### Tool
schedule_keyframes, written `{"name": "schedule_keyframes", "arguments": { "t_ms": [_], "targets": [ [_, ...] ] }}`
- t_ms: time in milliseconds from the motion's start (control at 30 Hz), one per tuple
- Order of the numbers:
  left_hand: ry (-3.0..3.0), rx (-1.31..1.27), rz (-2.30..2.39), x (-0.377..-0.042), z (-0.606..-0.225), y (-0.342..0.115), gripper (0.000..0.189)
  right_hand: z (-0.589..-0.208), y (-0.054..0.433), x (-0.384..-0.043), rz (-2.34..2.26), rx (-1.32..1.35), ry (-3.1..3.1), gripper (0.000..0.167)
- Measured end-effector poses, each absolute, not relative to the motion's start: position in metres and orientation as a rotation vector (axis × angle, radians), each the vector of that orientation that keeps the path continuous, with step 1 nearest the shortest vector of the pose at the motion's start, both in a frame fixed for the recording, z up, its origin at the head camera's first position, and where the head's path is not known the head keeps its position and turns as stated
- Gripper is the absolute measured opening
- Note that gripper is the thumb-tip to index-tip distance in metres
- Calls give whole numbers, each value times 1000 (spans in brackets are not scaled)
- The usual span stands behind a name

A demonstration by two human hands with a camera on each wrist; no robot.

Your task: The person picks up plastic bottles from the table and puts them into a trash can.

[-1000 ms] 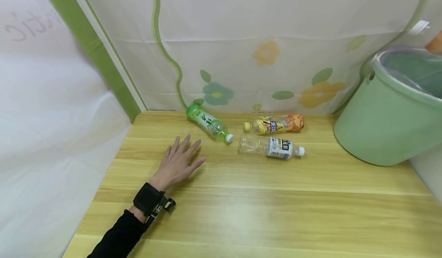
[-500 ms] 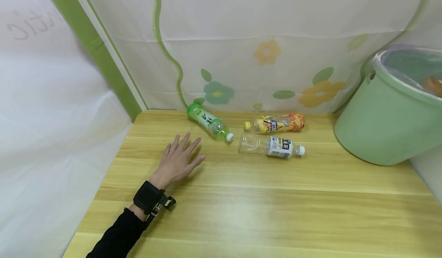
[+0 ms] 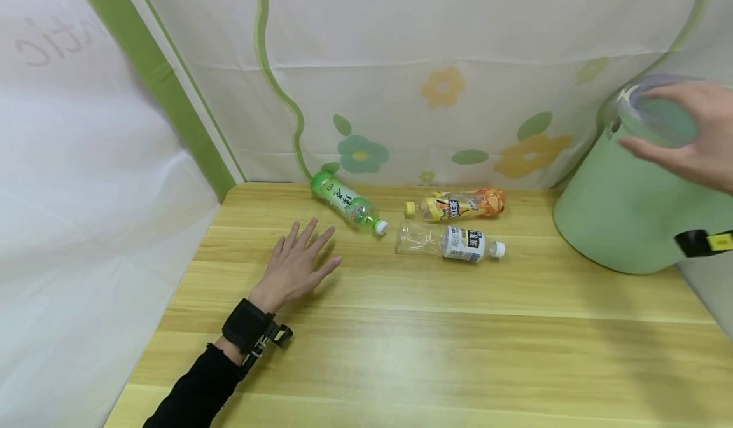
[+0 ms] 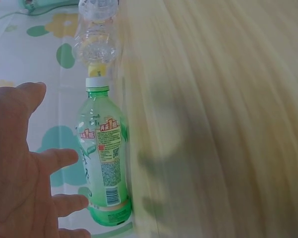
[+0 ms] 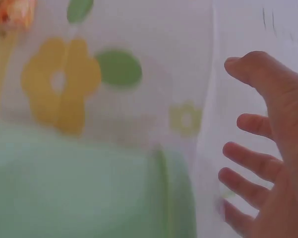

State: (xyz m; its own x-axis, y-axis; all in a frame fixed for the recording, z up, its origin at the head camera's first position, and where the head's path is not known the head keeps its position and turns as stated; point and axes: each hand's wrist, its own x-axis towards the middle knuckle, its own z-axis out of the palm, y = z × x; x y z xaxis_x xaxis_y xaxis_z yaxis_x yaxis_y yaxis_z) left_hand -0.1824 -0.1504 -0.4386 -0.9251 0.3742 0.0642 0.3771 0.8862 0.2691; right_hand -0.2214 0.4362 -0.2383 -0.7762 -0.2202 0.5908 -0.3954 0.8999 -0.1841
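My left hand [image 3: 293, 272] hovers over or rests on the wooden table with fingers spread, holding nothing. A green-labelled plastic bottle [image 3: 346, 202] with a white cap lies just beyond its fingertips; the left wrist view shows this green bottle [image 4: 103, 158] beside the fingers. To its right lie an orange-and-yellow-labelled bottle [image 3: 464, 205] with a yellow cap and a clear bottle [image 3: 464, 243] with a white label. My right hand [image 3: 695, 132] is in front of the green bin [image 3: 635, 205], thumb and fingers apart; in the right wrist view this hand [image 5: 277, 148] holds nothing.
The bin, lined with a clear plastic bag [image 3: 649, 84], stands at the table's right rear. A white curtain [image 3: 389, 91] with printed flowers hangs along the back edge. Bare wooden tabletop [image 3: 435, 352] spreads in front of the bottles.
An orange item with a white end was above the bin, then orange showed inside it. My right hand has come into view from the right. The left hand and the three bottles have stayed put.
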Motion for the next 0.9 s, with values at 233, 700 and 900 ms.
{"name": "schedule_keyframes", "arguments": {
  "t_ms": [233,700,900],
  "targets": [
    [-3049,-611,-435,-183,-439,-149,74,-260,378,-208,381,737,-2568,78],
    [-3049,-621,-464,-181,-438,-144,76,-363,319,-198,410,909,-2683,89],
    [-3048,-626,-477,-180,-438,-143,75,-400,310,-188,401,951,-2696,88]
  ]
}}
